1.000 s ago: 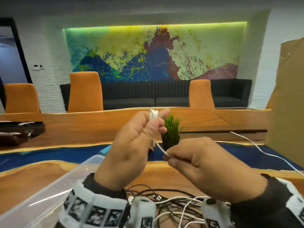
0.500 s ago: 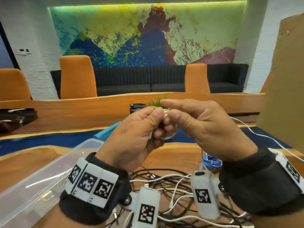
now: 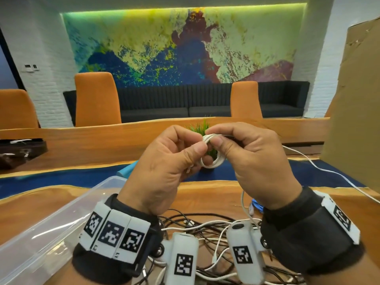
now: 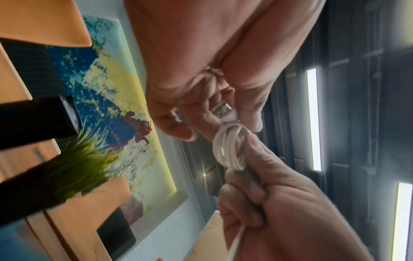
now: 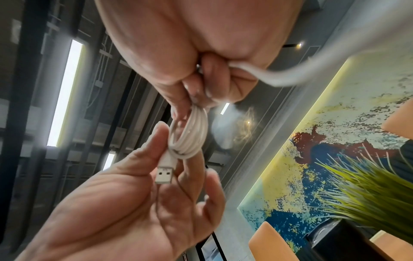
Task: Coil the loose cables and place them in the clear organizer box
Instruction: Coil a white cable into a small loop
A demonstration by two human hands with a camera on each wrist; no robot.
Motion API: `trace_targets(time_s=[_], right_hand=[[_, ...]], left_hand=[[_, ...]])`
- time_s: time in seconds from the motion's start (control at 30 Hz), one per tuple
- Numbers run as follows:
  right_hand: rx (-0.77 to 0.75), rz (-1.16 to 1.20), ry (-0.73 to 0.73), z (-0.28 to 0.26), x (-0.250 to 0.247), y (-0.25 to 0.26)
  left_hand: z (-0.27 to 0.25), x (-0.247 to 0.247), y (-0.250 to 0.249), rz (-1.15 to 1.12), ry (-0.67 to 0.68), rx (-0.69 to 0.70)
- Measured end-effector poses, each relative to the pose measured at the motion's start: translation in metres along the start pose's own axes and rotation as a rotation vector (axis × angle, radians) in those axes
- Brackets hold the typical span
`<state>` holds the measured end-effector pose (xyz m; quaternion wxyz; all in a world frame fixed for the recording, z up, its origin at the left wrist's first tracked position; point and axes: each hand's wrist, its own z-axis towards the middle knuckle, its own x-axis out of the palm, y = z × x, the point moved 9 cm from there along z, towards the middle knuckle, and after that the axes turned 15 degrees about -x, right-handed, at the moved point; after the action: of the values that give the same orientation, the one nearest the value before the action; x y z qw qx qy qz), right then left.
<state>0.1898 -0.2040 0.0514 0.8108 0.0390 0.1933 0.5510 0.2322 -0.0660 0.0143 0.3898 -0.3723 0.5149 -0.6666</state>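
A small coil of white cable (image 3: 212, 159) is held up between my two hands above the table. My left hand (image 3: 200, 145) pinches the coil's lower side, where the USB plug (image 5: 164, 174) sticks out past its thumb. My right hand (image 3: 212, 137) pinches the coil's top between thumb and forefinger, and a loose white tail (image 5: 290, 77) runs out of its curled fingers. The clear organizer box (image 3: 98, 189) lies at the lower left, beside my left wrist. A tangle of black and white cables (image 3: 205, 228) lies on the table under both wrists.
A small potted grass plant (image 3: 202, 128) stands just behind the hands. A tall cardboard sheet (image 3: 353, 99) rises at the right, with a long white cable (image 3: 329, 171) trailing past it. A blue cable bundle (image 3: 257, 204) lies near my right wrist. Orange chairs line the far side.
My right hand came up from below the coil, bringing the strand over it, and now pinches the top. The coil has gained a loop. My left hand stayed on it.
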Motion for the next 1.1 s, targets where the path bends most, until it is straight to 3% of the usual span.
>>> trace_targets(time_s=[0.17, 0.33, 0.43, 0.57, 0.67, 0.73, 0.8, 0.87, 0.97, 1.1], right_hand=[[0.013, -0.016, -0.019, -0.001, 0.000, 0.000], [0.098, 0.063, -0.017, -0.004, 0.004, -0.003], [0.229, 0.125, 0.093, -0.008, 0.012, -0.015], [0.272, -0.218, 0.237, -0.016, 0.000, -0.039], [0.292, -0.560, 0.460, -0.026, 0.004, -0.056], [0.306, -0.647, 0.520, -0.029, 0.007, -0.059], [0.304, -0.640, 0.475, -0.026, 0.004, -0.056], [0.333, -0.482, 0.284, -0.021, -0.006, -0.050], [0.448, 0.031, -0.140, -0.018, -0.021, -0.046], [0.622, 0.504, -0.363, -0.026, -0.014, -0.053]], left_hand=[[-0.011, 0.003, -0.023, 0.384, -0.136, 0.231], [-0.010, -0.004, -0.025, 0.389, -0.135, 0.258], [-0.010, -0.025, -0.032, 0.456, -0.271, 0.289], [-0.017, -0.077, -0.050, 0.495, -0.523, 0.306], [-0.024, -0.092, -0.058, 0.538, -0.595, 0.312], [-0.024, -0.094, -0.057, 0.526, -0.608, 0.297], [-0.020, -0.092, -0.051, 0.464, -0.577, 0.263], [-0.014, -0.083, -0.043, 0.395, -0.502, 0.213], [-0.008, -0.056, -0.030, 0.315, -0.352, 0.144], [-0.007, -0.029, -0.022, 0.204, -0.189, 0.111]])
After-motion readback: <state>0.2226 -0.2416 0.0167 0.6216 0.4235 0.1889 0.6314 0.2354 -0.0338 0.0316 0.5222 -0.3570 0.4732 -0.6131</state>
